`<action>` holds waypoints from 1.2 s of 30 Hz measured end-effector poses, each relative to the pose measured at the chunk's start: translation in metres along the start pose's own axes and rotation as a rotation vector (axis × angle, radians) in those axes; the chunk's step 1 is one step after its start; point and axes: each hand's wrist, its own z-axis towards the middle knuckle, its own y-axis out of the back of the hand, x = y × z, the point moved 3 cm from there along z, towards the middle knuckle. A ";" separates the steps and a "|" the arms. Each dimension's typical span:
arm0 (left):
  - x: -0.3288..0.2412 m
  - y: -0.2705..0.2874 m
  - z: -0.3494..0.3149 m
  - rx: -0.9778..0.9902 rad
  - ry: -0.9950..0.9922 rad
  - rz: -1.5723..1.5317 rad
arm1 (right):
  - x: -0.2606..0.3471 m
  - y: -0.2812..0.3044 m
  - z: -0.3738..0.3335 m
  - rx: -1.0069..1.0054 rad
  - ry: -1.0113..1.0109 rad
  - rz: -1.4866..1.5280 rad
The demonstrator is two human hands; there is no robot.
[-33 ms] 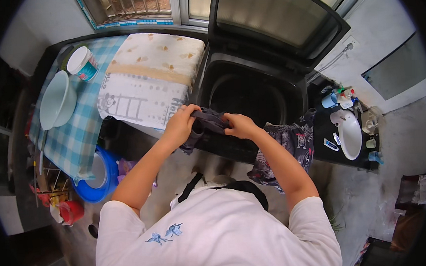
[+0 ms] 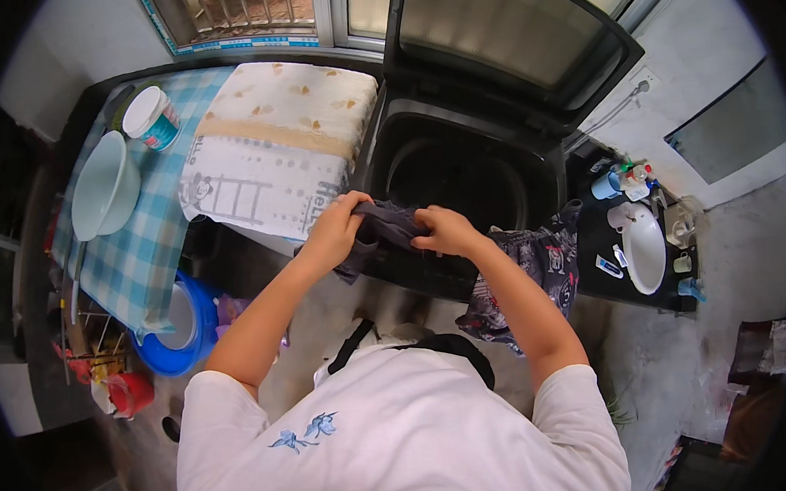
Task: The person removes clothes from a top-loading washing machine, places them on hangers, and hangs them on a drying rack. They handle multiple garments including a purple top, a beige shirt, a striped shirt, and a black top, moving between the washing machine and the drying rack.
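Note:
My left hand grips one end of a dark grey garment, thumb and fingers closed on the cloth. At its other end my right hand pinches the fabric. The garment is bunched and hangs over the front rim of a black top-loading washing machine; its exact kind cannot be made out. The machine's lid stands raised, and its drum is dark inside. A dark printed garment drapes over the machine's front right corner, partly behind my right forearm.
To the left, a box-like shape under a patterned cloth stands beside a checked tablecloth bearing a pale basin and white tub. Below is a blue basin. At right, a black counter holds a white basin and toiletries.
My right hand and the cloth between my hands have shifted very slightly. Both hands keep their hold.

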 end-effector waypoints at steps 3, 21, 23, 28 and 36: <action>-0.004 0.021 0.000 0.119 0.046 -0.485 | 0.052 0.049 -0.025 0.222 -0.365 0.704; -0.008 -0.006 -0.045 0.692 0.392 -0.103 | 0.126 0.037 -0.140 -0.327 -0.049 1.822; -0.013 -0.019 -0.054 0.753 0.523 -0.394 | 0.121 0.036 -0.149 -0.283 -0.013 1.856; -0.033 -0.061 -0.068 0.442 0.685 -1.054 | 0.107 0.033 -0.185 -0.349 -0.014 1.921; -0.114 -0.090 -0.068 0.560 0.425 -1.558 | 0.076 0.024 -0.267 -0.407 -0.206 1.795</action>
